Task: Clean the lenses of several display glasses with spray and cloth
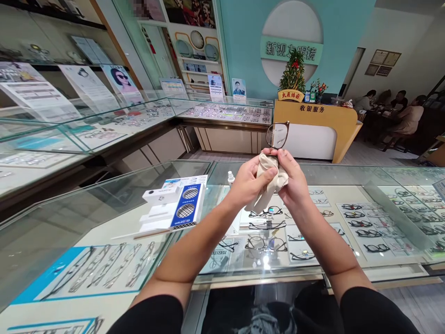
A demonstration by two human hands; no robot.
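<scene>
Both my hands are raised together above the glass counter. My left hand [251, 178] is closed around a beige cloth [264, 185], its thumb pressed on the folds. A pair of eyeglasses [287, 134] with a dark brown rim sticks up from between my fingertips. One lens shows above the hands; the rest is hidden by cloth and fingers. My right hand [295, 178] grips the eyeglasses and the cloth's right side, thumb and fingers pinched near the frame. The cloth hangs down between the palms.
Beneath my hands, a glass display counter [327, 273] holds several rows of eyeglasses. White and blue boxes [187, 206] and a small white spray bottle [231, 177] stand on it at left. Farther off are more showcases, a yellow cashier desk [313, 111] and seated people [412, 116].
</scene>
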